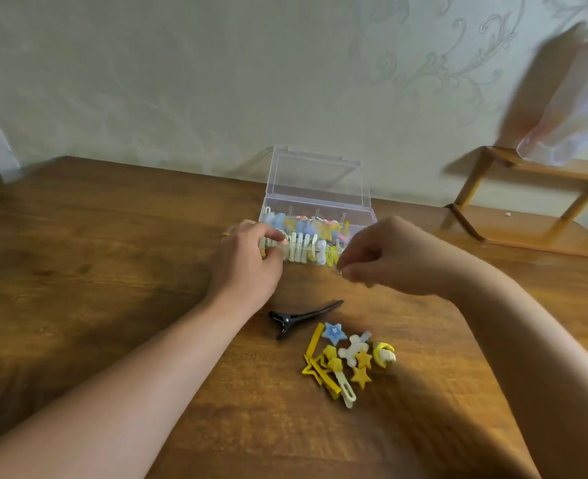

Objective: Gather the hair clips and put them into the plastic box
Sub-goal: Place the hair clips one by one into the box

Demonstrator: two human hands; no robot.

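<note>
Two hands work at the front edge of the box (320, 202), which sits open on the counter (113, 271) with its clear lid tilted back toward the wall. The left hand (244, 264) curls its fingers round the box's near-left corner, a firm grip on the plastic that steadies it. The right hand (386, 257) has fingers bunched at the near-right corner; it may pinch something small and pale, but blur hides what, so I cannot tell whether that grip holds a clip or the rim. Inside the box lie many clips — pale yellow, blue and pink — packed in rows. Loose clips (348, 361) wait in a heap near the body, yellow stars, a blue star and a white one among them, with a black clip (299, 318) just beyond, all apart from the box. The step in hand looks like seating a clip in the front row. To do it well, keep the left hand bracing the box, press the piece down flat between its neighbours, then reach back for the heap — the long black clip probably needs laying lengthwise.
</note>
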